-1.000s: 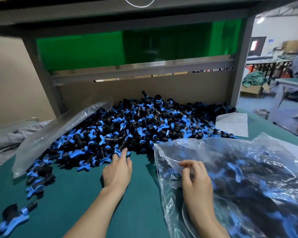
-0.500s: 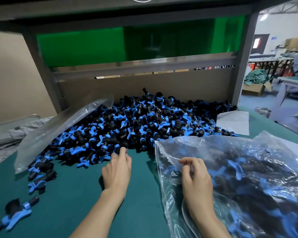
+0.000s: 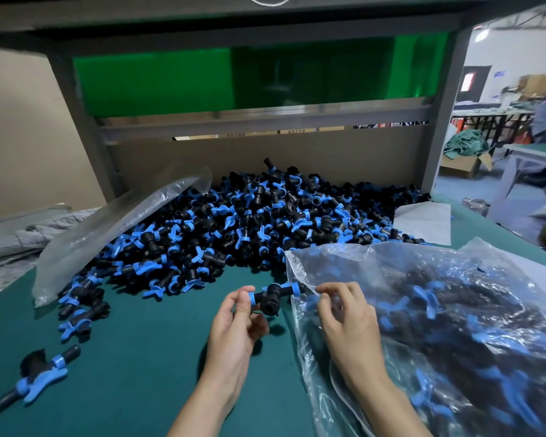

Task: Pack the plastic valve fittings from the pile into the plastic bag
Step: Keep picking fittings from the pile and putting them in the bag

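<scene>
A: Right of the pile (image 3: 265, 222), how full is the plastic bag (image 3: 438, 310)?
B: Can't tell. Crinkled film blurs it, and the frame cuts it off.
A: Hands?
B: Just before the pile. The right hand (image 3: 350, 323) pinches the bag's mouth edge. The left hand (image 3: 234, 329) pinches a black valve fitting (image 3: 271, 299) by its blue collar.
</scene>
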Demonstrator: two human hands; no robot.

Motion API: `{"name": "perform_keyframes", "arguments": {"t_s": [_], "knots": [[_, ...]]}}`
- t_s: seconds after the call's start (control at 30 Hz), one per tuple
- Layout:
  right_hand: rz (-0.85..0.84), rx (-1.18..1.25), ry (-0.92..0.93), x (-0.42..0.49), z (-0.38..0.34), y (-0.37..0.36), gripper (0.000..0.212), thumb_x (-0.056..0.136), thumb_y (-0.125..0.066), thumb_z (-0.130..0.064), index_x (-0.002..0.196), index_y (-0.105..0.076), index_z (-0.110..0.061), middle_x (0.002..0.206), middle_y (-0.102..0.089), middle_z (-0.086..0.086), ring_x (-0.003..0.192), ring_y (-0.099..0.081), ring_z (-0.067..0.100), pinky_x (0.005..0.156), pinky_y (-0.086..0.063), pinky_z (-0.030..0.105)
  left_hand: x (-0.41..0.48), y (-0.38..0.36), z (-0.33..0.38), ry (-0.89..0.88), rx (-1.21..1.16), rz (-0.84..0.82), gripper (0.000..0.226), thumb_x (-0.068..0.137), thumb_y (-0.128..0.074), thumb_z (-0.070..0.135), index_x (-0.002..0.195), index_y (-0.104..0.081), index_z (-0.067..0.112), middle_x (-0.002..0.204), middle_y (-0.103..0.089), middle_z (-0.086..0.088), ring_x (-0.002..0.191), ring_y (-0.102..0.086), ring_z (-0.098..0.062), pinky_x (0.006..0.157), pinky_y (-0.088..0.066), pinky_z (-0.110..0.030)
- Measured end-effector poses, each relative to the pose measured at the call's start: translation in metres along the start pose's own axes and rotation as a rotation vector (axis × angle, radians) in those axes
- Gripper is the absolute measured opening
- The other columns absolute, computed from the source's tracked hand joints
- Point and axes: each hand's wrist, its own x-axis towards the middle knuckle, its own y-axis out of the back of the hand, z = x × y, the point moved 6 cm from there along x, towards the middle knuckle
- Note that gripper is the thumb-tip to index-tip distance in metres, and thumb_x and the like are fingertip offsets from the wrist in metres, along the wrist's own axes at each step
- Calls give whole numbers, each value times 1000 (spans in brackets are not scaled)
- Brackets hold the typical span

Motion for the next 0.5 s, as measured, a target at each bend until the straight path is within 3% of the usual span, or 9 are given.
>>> {"name": "perform_keyframes", "arguments": {"t_s": [0.07,0.2,0.37,0.5], "knots": [[-10,-42,45,0,-2,-1,9,94,-58,-28,96,-65,-33,93,-55,-17,80,-61,0,87,-46,43,0,-2,-2,35,-25,-44,26,88,-58,34,105,-66,16,81,-70,-3,60,-59,-10,58,-54,-21],[-13,-79,120,-1,-5,-4,11,97,-53,-37,97,-64,-38,93,-53,-18,77,-58,1,87,-42,39,0,-4,-5,54,19,-79,21,87,-59,37,99,-70,23,83,-71,-2,62,-60,-9,60,-53,-21],[-31,-71,137,-1,-4,-5,26,96,-38,-52,95,-61,-40,94,-54,-19,83,-58,2,86,-40,37,1,-7,-5,68,45,-79,27,91,-57,34,106,-60,12,86,-72,-3,64,-60,-9,69,-46,-28],[-52,-141,154,-1,-2,-9,20,100,-42,-44,94,-60,-38,96,-54,-21,87,-58,2,87,-35,34,-2,-11,-6,74,100,-118,23,94,-57,30,103,-56,9,83,-70,-6,62,-56,-12,65,-47,-24]]}}
